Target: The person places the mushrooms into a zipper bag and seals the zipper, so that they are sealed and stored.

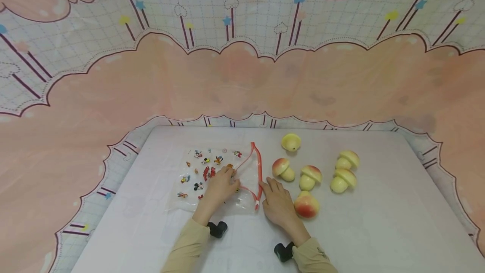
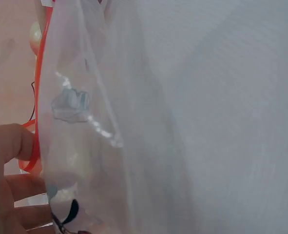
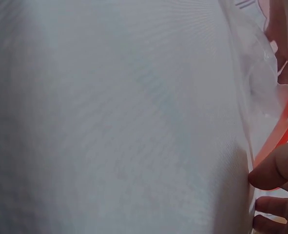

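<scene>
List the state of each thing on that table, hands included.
Clear printed bag: lying down, mouth open.
Red zip strips: parted.
White slider: at the strips' near end.
Left hand: holds one strip back.
Right hand: fingers at the other strip.
Far toy mushroom: outside the bag, apart.
Other five toy mushrooms: outside the bag, exact tilt unclear.

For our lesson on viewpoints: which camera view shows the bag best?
Head: nearly the whole bag shows, prints included. Left wrist shows only a close section and red edging; right wrist, just a sliver at the picture's right edge.
</scene>
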The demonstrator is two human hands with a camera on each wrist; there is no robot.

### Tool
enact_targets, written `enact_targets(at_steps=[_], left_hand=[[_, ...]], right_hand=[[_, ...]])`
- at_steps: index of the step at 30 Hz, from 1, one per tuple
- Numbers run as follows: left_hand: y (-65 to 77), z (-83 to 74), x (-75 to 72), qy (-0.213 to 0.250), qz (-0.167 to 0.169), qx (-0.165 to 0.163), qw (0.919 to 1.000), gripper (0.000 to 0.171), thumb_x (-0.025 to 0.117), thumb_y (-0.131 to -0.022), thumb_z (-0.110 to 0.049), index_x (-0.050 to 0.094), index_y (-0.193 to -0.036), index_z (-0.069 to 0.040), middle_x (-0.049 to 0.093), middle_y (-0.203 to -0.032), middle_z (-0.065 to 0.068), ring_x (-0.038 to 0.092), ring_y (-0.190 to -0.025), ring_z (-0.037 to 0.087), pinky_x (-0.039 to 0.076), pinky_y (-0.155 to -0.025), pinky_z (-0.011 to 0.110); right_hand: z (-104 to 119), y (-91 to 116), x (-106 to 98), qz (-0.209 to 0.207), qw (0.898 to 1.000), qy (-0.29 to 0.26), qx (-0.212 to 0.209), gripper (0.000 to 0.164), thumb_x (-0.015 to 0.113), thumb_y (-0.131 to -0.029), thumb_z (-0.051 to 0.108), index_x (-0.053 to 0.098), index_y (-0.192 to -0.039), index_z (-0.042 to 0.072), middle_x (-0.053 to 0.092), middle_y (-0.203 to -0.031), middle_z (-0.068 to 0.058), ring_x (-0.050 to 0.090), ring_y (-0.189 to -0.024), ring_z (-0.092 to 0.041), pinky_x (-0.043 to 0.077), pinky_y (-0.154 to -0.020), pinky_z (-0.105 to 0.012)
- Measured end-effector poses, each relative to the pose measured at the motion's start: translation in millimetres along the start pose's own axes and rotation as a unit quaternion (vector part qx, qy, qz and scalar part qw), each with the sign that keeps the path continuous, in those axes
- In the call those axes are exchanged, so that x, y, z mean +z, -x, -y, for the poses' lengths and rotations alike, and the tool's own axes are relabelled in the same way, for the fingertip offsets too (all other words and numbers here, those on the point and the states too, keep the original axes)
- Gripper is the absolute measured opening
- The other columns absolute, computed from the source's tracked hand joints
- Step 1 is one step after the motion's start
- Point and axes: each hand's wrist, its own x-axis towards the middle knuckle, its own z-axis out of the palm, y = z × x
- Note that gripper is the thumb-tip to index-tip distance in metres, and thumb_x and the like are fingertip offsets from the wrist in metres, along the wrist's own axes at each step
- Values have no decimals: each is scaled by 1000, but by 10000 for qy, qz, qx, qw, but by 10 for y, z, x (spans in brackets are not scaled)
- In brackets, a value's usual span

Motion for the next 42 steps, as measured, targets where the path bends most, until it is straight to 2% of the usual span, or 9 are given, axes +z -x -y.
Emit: enact_targets(at_steps=[8, 13, 17, 24, 29, 33, 36, 39, 42], left_hand=[[26, -33, -80, 128, -252, 140, 9995, 42, 57, -89, -17, 58, -128, 0, 57, -133, 19, 56, -121, 36, 48, -100, 49], [32, -114, -139, 58, -747, 388, 9964, 35, 61, -86, -17, 66, -117, -1, 59, -131, 17, 56, -120, 36, 48, -99, 52], [32, -176, -167, -54, -926, 371, 9950, 27, 59, -89, -19, 70, -109, -3, 63, -126, 14, 59, -114, 33, 51, -93, 48], [40, -209, -206, 56, -1017, 223, 9946, 25, 55, -94, -20, 72, -100, -3, 67, -117, 15, 64, -107, 32, 55, -87, 44], [55, -243, -252, 145, -954, 133, 9952, 23, 56, -92, -19, 72, -98, -4, 67, -115, 15, 68, -99, 31, 57, -79, 41], [80, -291, -300, 4, -940, 228, 9953, 18, 59, -89, -17, 72, -93, -5, 69, -109, 14, 69, -83, 25, 57, -67, 35], [87, -310, -351, -82, -802, 397, 9960, 13, 63, -85, -15, 71, -90, -5, 69, -106, 12, 61, -68, 16, 50, -58, 27], [98, -332, -420, -125, -616, 509, 9967, 11, 68, -81, -13, 70, -89, -6, 68, -101, 10, 53, -63, 12, 44, -53, 23], [110, -365, -493, -104, -486, 545, 9973, 13, 69, -79, -10, 70, -92, -5, 68, -93, 8, 56, -65, 11, 44, -53, 21]], right_hand=[[1, -1, 4, -20, 10000, 87, 13, 47, 53, -88, 10, 52, -136, 8, 45, -144, -18, 39, -136, -37, 38, -105, -56], [36, -15, -9, -99, 9994, 320, -54, 44, 53, -89, 11, 54, -133, 6, 45, -146, -16, 41, -134, -37, 41, -102, -56], [83, -60, -30, -360, 9981, 459, -204, 33, 53, -91, 12, 62, -122, 3, 49, -143, -15, 49, -125, -36, 48, -91, -54], [145, -195, -38, -838, 9931, -794, -194, 21, 56, -92, 8, 66, -105, -5, 59, -121, -25, 57, -113, -40, 48, -97, -51], [174, -238, -49, -1120, 9830, -1456, -33, 17, 59, -89, 6, 67, -102, -1, 64, -98, -15, 61, -85, -24, 53, -73, -36], [191, -247, -76, -1164, 9739, -1946, 137, 18, 60, -88, 7, 67, -104, 4, 64, -93, -10, 56, -73, -13, 47, -62, -24], [199, -256, -89, -1221, 9659, -2270, 242, 20, 62, -87, 5, 67, -106, 6, 65, -94, -8, 54, -68, -8, 45, -57, -19], [205, -260, -97, -1300, 9603, -2444, 353, 22, 63, -86, 3, 67, -106, 7, 65, -95, -7, 51, -65, -6, 43, -55, -17], [210, -261, -117, -1344, 9556, -2586, 432, 23, 63, -85, 1, 68, -106, 8, 65, -95, -7, 49, -63, -5, 43, -54, -16]])
